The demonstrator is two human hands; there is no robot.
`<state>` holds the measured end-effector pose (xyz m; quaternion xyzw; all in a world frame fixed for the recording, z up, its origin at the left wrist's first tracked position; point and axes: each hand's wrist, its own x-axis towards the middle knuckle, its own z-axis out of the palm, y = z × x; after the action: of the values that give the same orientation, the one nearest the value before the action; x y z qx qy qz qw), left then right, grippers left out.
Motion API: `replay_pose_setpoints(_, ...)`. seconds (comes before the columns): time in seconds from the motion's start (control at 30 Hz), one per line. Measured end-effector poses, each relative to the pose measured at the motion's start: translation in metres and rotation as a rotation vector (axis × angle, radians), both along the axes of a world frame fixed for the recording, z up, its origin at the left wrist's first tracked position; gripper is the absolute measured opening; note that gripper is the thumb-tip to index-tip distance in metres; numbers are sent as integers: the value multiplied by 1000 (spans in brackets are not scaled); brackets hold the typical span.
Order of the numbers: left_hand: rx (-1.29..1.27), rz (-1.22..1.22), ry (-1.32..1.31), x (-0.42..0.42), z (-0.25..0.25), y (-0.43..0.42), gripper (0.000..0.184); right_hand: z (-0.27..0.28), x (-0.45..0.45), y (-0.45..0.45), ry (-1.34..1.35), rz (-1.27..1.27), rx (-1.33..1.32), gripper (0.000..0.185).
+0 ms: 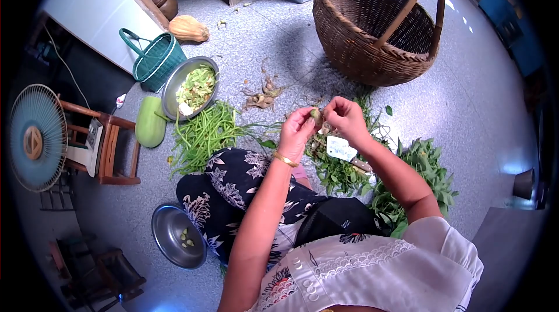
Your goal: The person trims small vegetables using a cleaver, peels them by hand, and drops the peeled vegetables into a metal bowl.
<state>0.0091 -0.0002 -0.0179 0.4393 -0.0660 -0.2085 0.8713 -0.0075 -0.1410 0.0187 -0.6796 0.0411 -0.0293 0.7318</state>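
Between the thumb and fingers of my left hand (298, 130) is a small, roundish green vegetable (315, 114); its exact kind does not show. My right hand (345, 119) is closed in a pinch right beside it, and whatever lies between those fingertips is hidden. Below the hands, a cleaver (341, 149) with a pale blade rests on leafy green stems (335, 175) and scraps. Several small green pieces (186, 237) lie in a metal basin (165, 248) left of my legs.
Long green beans (201, 134) lie beside a metal bowl (169, 94) of chopped greens. Nearby are a pale green gourd (150, 122), a teal basket (152, 67) and an orange squash (188, 29). A large wicker basket (355, 50) stands ahead, a fan (38, 143) left, leafy greens (422, 178) right.
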Motion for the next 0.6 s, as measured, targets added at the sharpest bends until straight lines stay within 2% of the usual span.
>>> replay_pose_setpoints(0.13, -147, -11, 140, 3, -3, 4, 26, -4, 1, -10, 16, -12, -133, 10)
replay_pose_setpoints(0.2, -188, -8, 156, 4, 0, 7, 26, -11, 1, -18, -97, -26, -623, 7)
replay_pose_setpoints(0.23, -229, -6, 170, 4, 2, 8, 26, -15, 0, -20, -144, -30, -707, 7)
replay_pose_setpoints(0.37, -225, 17, 214, 4, 4, 8, 24, -22, -4, -17, -205, -98, -623, 8)
replay_pose_setpoints(0.47, -211, 53, 250, 4, -6, 8, 18, -21, -9, -17, -82, -11, -601, 10)
replay_pose_setpoints(0.6, -184, 93, 308, 5, -13, 11, 17, -58, -12, -19, -9, 89, -597, 13)
